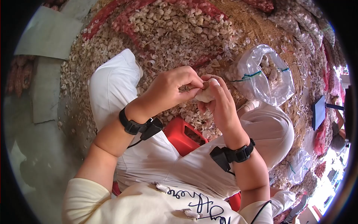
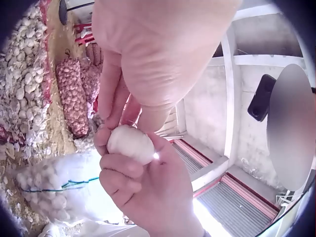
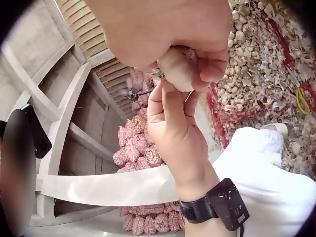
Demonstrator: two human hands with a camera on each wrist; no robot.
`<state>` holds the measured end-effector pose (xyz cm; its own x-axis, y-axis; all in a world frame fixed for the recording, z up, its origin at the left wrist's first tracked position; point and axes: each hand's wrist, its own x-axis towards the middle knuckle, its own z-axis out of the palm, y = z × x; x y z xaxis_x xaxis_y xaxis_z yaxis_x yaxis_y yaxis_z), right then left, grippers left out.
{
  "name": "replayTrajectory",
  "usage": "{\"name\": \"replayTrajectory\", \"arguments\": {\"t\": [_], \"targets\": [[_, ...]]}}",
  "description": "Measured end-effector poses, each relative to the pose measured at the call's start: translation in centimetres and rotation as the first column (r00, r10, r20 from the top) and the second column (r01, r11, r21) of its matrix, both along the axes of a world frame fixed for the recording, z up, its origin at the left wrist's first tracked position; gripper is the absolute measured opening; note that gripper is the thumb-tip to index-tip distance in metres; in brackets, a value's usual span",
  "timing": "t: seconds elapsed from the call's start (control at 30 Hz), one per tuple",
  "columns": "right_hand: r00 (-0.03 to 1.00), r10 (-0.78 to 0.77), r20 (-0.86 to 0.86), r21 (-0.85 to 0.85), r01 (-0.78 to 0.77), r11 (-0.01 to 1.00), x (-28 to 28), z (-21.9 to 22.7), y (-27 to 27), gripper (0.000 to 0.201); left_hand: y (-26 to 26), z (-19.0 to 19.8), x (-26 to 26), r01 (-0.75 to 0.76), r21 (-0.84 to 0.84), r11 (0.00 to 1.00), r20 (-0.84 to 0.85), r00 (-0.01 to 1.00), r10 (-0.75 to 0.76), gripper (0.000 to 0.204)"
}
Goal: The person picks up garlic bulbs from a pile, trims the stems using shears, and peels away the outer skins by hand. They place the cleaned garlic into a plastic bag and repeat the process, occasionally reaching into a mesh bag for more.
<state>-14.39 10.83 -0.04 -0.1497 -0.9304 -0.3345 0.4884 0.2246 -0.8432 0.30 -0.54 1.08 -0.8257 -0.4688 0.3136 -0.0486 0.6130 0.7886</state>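
A pale garlic bulb is held up between both hands, over the person's lap and the strewn skins. The right hand grips it, thumb on top and fingers curled around its side. At the bulb's edge, the left hand pinches with thumb and forefinger. The left wrist view shows the bulb white and smooth, cupped in the right palm. Seen from the right wrist, the bulb sits under the right fingers while the left fingertips meet at its lower edge. The exact bit between the left fingertips is hidden.
A clear plastic bag holding garlic bulbs stands beyond the right knee. Ahead lies a heap of garlic among loose skins and red netting. A red plastic object sits between the legs. Scissors lie among the skins.
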Motion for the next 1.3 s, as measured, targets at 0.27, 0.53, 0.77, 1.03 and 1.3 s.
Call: {"name": "replayTrajectory", "arguments": {"t": [0.27,0.53,0.77,1.03,1.3], "targets": [[0.98,0.022,0.196,-0.119,0.001,0.993,-0.3,1.3,-0.2,0.043,0.6,0.0,-0.3,-0.176,0.308,0.935,-0.048,0.979,0.2,0.023],[0.973,0.019,0.232,-0.133,0.012,0.991,-1.0,1.3,-0.1,0.045,0.1,-0.1,-0.1,-0.054,-0.047,0.997,-0.192,0.98,0.044,0.026],[0.993,0.086,0.087,-0.056,-0.081,0.995,-0.9,1.3,0.0,0.044,0.8,0.2,-0.3,-0.044,-0.149,0.988,-0.216,0.976,0.011,0.018],[0.946,0.146,0.29,-0.306,-0.053,0.95,-0.8,1.0,0.0,0.05,0.7,-0.6,0.0,-0.149,0.327,0.933,-0.141,0.969,0.204,0.025],[0.989,0.067,0.131,-0.335,-0.02,0.942,-0.8,1.3,-0.3,0.067,1.1,0.4,-0.2,-0.189,-0.125,0.974,-0.108,0.978,0.176,0.046]]}}
